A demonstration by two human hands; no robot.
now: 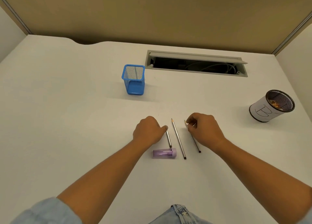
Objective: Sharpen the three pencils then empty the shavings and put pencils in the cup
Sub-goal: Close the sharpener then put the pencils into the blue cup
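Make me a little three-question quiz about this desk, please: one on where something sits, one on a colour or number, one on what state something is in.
1. Where does the purple sharpener lie?
A. inside the blue mesh cup
B. on the desk near the left pencil's back end
C. in the right hand

2. How many pencils are in view?
A. one
B. five
C. three

3. What is in the blue mesh cup?
A. nothing visible
B. three pencils
C. the sharpener

Answers: 1 B, it lies on its side just below the left pencil. 2 C, the left hand touches one, the middle pencil lies free, and the right hand pinches the right pencil. 3 A, only mesh shows inside.
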